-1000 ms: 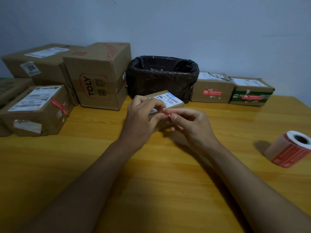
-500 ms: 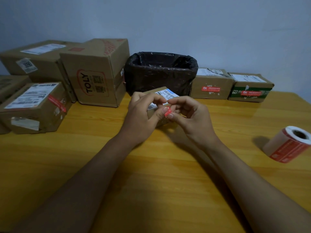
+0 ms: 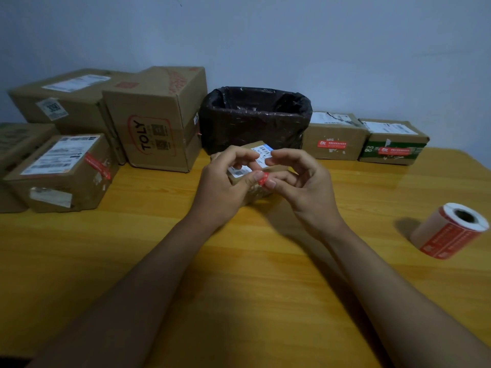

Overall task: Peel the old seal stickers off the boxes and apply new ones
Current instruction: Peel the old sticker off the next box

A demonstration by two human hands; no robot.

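Left hand (image 3: 223,187) and right hand (image 3: 303,181) both pinch red seal sticker (image 3: 263,180) over small box (image 3: 255,166), frame centre, on desk (image 3: 239,261). Judgement: peel slowly, low angle, avoid tearing; bin (image 3: 255,115) behind.

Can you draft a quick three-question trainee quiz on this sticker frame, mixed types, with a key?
1. True or false: the sticker roll lies on the table, touched by neither hand.
2. Multiple choice: the red sticker is (A) flat on the table, (B) pinched between the fingertips of the left hand and the right hand, in front of the small box, (C) inside the bin.
3. What stands directly behind the small box?

Key
1. True.
2. B.
3. The bin with a black liner.
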